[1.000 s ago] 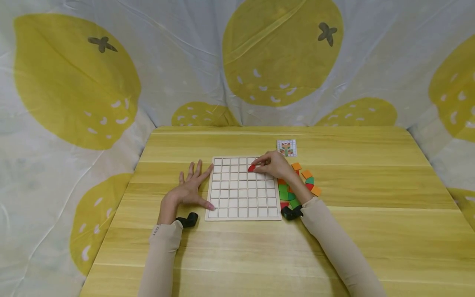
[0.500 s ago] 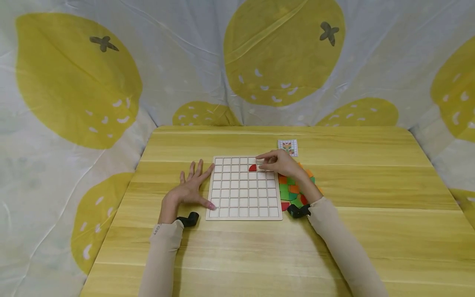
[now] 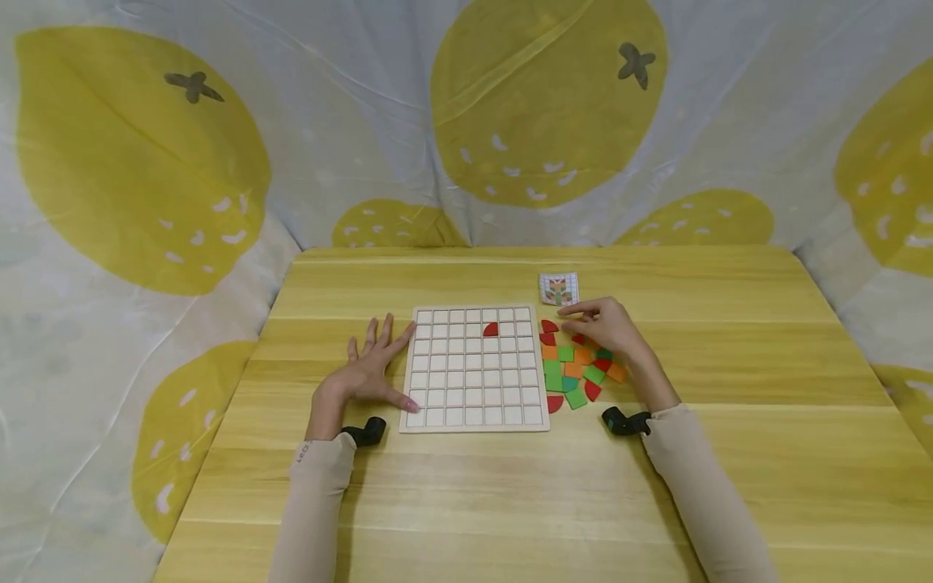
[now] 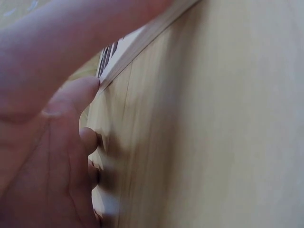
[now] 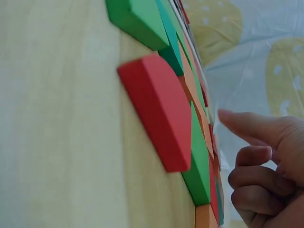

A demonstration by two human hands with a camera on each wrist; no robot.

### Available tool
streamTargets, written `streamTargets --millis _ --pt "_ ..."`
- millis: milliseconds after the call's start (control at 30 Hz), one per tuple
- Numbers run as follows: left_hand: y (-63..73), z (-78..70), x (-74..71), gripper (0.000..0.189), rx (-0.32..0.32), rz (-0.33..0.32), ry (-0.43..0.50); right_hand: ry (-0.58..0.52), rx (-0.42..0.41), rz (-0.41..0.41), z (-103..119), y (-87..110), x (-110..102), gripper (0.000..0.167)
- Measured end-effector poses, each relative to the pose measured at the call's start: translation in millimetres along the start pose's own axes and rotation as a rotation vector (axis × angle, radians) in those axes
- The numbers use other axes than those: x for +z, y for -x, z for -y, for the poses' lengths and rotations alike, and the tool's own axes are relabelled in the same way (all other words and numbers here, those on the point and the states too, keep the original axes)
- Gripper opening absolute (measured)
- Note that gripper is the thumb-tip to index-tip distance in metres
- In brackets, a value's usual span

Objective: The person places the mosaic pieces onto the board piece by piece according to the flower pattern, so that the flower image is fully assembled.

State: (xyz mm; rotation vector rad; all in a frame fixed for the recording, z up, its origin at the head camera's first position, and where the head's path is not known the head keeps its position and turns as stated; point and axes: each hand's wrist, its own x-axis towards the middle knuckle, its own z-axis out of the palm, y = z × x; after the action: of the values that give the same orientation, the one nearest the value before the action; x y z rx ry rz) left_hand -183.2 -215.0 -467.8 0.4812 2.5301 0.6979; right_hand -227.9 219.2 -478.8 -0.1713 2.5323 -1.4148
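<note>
A square wooden grid board (image 3: 474, 380) lies on the table, one red quarter-round tile (image 3: 492, 329) sitting in a cell of its second row from the top. My left hand (image 3: 367, 376) is spread, with thumb and index finger at the board's left edge; in the left wrist view the index fingertip (image 4: 90, 88) meets the board's side. Over the far end of the loose tiles hovers my right hand (image 3: 611, 326), thumb and index finger apart and nothing between them. In the right wrist view a red tile (image 5: 159, 114) lies below that hand (image 5: 266, 161).
Several orange, green, teal and red tiles (image 3: 576, 397) lie right of the board. A small pattern card (image 3: 559, 289) rests behind them. Each wrist wears a black camera mount (image 3: 621, 421). A lemon-print cloth (image 3: 554, 105) hangs beyond the table (image 3: 466, 494).
My right hand has let go of the red quarter-round tile on the board and moved right, over the loose tiles. My left hand stays at the board's edge.
</note>
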Motion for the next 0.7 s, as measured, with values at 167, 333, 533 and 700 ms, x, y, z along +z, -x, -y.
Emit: streamTargets --millis 167,333,533,700 --pt "1.4 0.0 -0.5 0.141 0.003 -0.002 -0.004 0.032 0.021 0.040 -5 2.4 -11 0.030" --pt "0.9 0.3 0.2 0.140 0.008 -0.003 0.003 0.058 0.041 0.083 -8 8.4 -30 0.027" --pt "0.2 1.1 -1.6 0.140 0.010 -0.008 0.002 0.008 0.036 0.173 -15 11.1 -41 0.030" --pt "-0.6 1.4 -0.7 0.140 0.006 0.000 -0.008 0.000 0.048 0.206 -20 11.2 -39 0.031"
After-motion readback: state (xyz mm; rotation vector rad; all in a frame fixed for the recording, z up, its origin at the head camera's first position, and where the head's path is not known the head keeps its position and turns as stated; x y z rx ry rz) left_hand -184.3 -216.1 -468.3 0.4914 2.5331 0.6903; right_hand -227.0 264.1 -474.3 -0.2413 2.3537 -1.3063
